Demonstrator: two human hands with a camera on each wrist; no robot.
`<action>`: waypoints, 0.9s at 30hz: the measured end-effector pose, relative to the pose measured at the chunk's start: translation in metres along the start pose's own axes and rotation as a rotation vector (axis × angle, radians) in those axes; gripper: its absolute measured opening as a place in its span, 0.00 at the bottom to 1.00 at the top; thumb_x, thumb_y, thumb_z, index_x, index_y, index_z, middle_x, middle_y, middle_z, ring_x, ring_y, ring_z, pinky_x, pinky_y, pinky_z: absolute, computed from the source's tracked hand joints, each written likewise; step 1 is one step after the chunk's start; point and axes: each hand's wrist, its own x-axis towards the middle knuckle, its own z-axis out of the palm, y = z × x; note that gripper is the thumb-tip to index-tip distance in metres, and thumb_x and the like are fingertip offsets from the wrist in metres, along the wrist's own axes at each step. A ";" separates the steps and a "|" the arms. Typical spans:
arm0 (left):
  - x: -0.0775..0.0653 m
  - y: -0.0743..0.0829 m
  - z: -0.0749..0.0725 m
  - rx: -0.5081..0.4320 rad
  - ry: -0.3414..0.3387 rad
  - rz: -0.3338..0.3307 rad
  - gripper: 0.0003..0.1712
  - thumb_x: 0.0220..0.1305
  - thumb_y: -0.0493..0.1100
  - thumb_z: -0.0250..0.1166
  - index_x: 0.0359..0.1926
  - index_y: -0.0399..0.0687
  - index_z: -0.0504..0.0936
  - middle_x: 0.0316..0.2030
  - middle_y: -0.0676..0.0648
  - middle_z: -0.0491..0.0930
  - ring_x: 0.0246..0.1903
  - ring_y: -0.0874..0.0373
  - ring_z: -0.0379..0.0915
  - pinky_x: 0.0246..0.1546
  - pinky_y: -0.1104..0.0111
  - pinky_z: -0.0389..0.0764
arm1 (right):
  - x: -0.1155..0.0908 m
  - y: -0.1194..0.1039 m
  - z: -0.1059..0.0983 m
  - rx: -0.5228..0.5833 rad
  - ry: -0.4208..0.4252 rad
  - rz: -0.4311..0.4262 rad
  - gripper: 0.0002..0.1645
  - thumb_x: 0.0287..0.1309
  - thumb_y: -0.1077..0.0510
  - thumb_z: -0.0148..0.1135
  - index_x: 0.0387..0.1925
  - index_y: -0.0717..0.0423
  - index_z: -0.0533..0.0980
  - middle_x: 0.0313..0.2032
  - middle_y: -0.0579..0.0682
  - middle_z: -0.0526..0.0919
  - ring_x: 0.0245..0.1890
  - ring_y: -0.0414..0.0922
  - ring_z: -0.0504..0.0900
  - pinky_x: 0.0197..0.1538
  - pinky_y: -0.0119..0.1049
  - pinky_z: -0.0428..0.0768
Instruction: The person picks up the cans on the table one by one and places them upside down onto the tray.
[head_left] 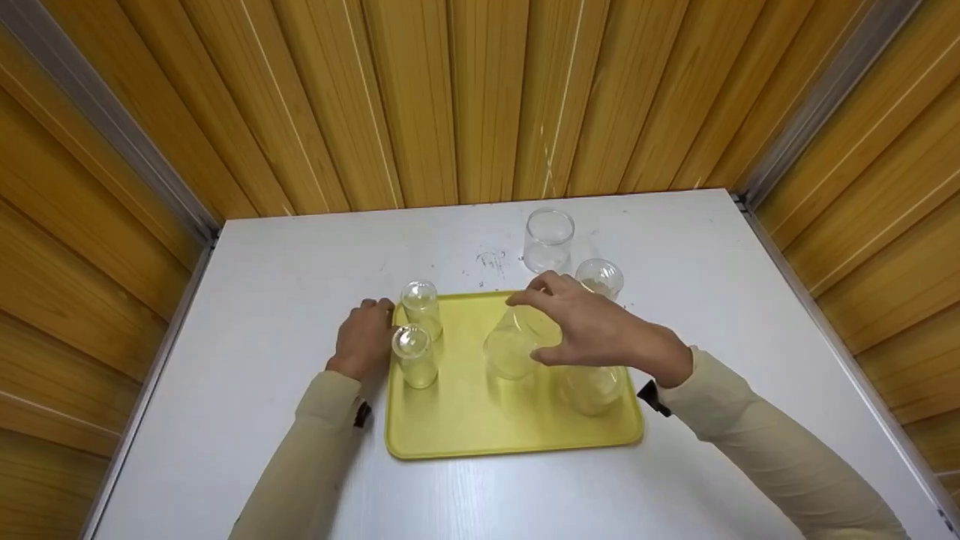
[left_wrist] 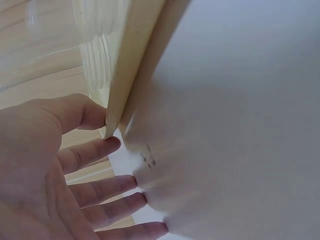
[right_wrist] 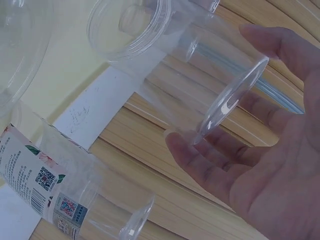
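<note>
Across the middle of the white table lies a yellow tray point(head_left: 465, 420). My left hand point(head_left: 363, 341) is at its far left corner; in the left wrist view the thumb and forefinger pinch the rim, the other fingertips touching the table. Over the tray's middle, my right hand point(head_left: 592, 322) curves its thumb and fingers around the base of an upturned clear jar point(right_wrist: 200, 75) with a threaded mouth. Two slim clear jars point(head_left: 418, 364) stand upside down along the tray's left side. Another clear jar point(head_left: 594, 394) is on the right, partly hidden under my right wrist.
Behind the tray a wide clear glass-like cup point(head_left: 548, 244) stands on the table point(head_left: 315, 255). A smaller clear container point(head_left: 600, 276) sits near the tray's far right corner. The right wrist view shows a clear jar with a printed label point(right_wrist: 37, 175). Wood-patterned panels point(head_left: 480, 97) surround the table.
</note>
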 end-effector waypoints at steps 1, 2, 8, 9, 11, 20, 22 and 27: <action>0.000 0.000 0.000 0.001 -0.001 -0.002 0.25 0.74 0.46 0.61 0.63 0.31 0.80 0.57 0.29 0.79 0.56 0.33 0.78 0.57 0.42 0.79 | 0.000 0.000 0.001 -0.007 -0.003 -0.002 0.40 0.54 0.54 0.79 0.69 0.50 0.75 0.60 0.55 0.74 0.54 0.53 0.77 0.52 0.51 0.80; 0.000 0.000 0.000 0.001 -0.001 -0.004 0.25 0.75 0.46 0.62 0.63 0.31 0.80 0.58 0.29 0.79 0.57 0.33 0.77 0.57 0.42 0.79 | 0.001 0.000 0.002 -0.016 -0.005 -0.006 0.40 0.54 0.54 0.78 0.69 0.50 0.76 0.59 0.56 0.75 0.55 0.54 0.77 0.52 0.51 0.80; 0.000 0.000 0.002 0.013 -0.005 -0.008 0.25 0.76 0.47 0.62 0.63 0.32 0.80 0.58 0.30 0.79 0.57 0.34 0.77 0.57 0.43 0.79 | 0.002 -0.003 0.006 -0.072 -0.016 -0.028 0.39 0.54 0.55 0.77 0.68 0.51 0.76 0.60 0.59 0.75 0.54 0.57 0.78 0.48 0.51 0.82; 0.000 0.000 0.002 0.015 -0.003 -0.006 0.25 0.76 0.47 0.62 0.63 0.32 0.80 0.58 0.31 0.79 0.57 0.34 0.77 0.57 0.43 0.79 | 0.002 -0.004 0.007 -0.078 -0.021 -0.028 0.39 0.54 0.55 0.76 0.68 0.51 0.76 0.61 0.59 0.74 0.55 0.57 0.78 0.47 0.50 0.82; -0.001 0.001 0.001 0.019 0.001 0.000 0.25 0.76 0.48 0.62 0.63 0.32 0.80 0.57 0.30 0.79 0.56 0.34 0.78 0.56 0.42 0.80 | 0.002 -0.005 0.009 -0.090 -0.031 -0.026 0.39 0.54 0.56 0.76 0.68 0.51 0.76 0.61 0.60 0.74 0.55 0.57 0.78 0.44 0.49 0.82; -0.003 0.002 -0.001 0.043 0.021 0.014 0.24 0.76 0.47 0.63 0.62 0.33 0.81 0.55 0.30 0.80 0.54 0.33 0.79 0.52 0.42 0.82 | 0.004 -0.005 0.017 -0.116 -0.069 -0.017 0.39 0.54 0.56 0.75 0.69 0.49 0.75 0.63 0.60 0.72 0.55 0.57 0.77 0.34 0.46 0.80; -0.003 0.002 0.000 0.047 0.018 0.011 0.24 0.76 0.47 0.63 0.62 0.33 0.81 0.56 0.31 0.80 0.54 0.34 0.79 0.52 0.43 0.82 | 0.004 -0.005 0.018 -0.117 -0.078 -0.017 0.40 0.55 0.56 0.76 0.69 0.50 0.74 0.64 0.61 0.72 0.56 0.58 0.77 0.35 0.46 0.81; -0.001 0.001 0.002 0.041 0.013 0.005 0.24 0.76 0.47 0.62 0.62 0.33 0.81 0.56 0.31 0.80 0.55 0.34 0.79 0.54 0.43 0.81 | 0.005 -0.006 0.022 -0.121 -0.097 -0.019 0.40 0.55 0.56 0.76 0.70 0.50 0.74 0.65 0.63 0.71 0.56 0.59 0.77 0.36 0.46 0.81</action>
